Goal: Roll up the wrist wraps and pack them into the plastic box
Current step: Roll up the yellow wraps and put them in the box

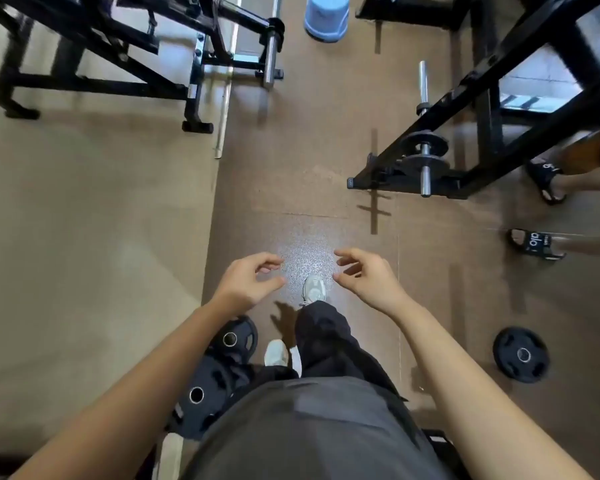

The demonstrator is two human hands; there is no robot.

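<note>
Wrist wraps cannot be located from this view, and neither hand holds one. The brown floor (309, 150) spreads below, with black steel frames standing at left (94, 46) and right (499, 98). A blue stool (327, 15) sits at the far end. A black weight plate (520, 355) lies flat at right. The left hand (246, 282) and right hand (368, 275) hover released, fingers loosely curled, grasping nothing. A black sandal (534, 241) on another person's foot reads "alo".

We hold both hands out over the brown floor (309, 150), left hand (246, 282) and right hand (371, 282) apart, fingers loosely curled. Black weight plates (219, 372) lie left of our shoes, blue stool (326, 15) at the floor's far edge.
</note>
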